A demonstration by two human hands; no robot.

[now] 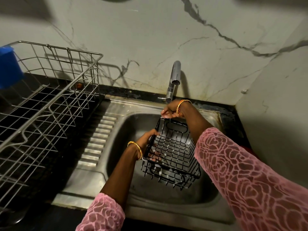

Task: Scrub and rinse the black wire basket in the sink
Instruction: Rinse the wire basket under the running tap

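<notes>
Evidently soapy, the basket needs turning under the tap; left hand grips its rim, right hand pinches the far edge.

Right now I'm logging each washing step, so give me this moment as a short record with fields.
item: black wire basket, tilted, held over the sink basin
suds: white foam on some of its wires
left hand: left hand grips the basket's left rim
right hand: right hand is at the basket's far top edge, just below the tap
water: no stream visible from the tap
nearby: steel dish rack on the counter to the left, blue container at its far end
</notes>
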